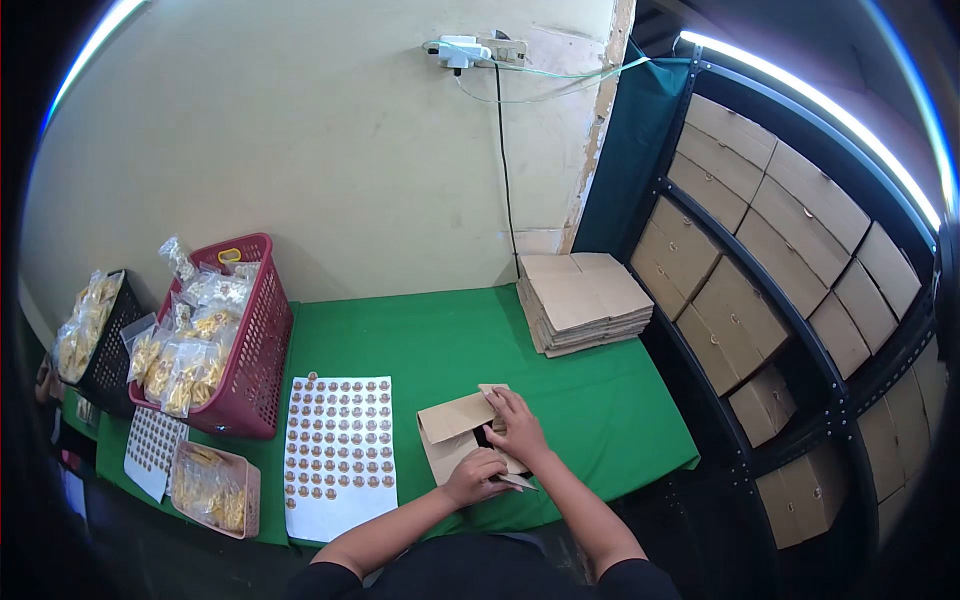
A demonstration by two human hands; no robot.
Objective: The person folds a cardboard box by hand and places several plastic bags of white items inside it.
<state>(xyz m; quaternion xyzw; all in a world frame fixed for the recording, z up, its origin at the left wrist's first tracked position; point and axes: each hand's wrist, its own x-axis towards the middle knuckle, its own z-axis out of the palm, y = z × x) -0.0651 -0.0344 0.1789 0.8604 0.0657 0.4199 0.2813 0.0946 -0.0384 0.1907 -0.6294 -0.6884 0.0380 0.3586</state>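
Apparently, folding is in hand: on the green table (pixel 400 330), the left hand (pixel 475 478) and right hand (pixel 515 428) grasp the brown carton (pixel 454 420) by its flaps, and next seems needed an even pressing.

Shot from a person's head, facing forward and down over a green-covered table (pixel 420 340) toward the wall (pixel 340 150). Taken wide and near, from above left hand (pixel 474 479) and right hand (pixel 517 428)
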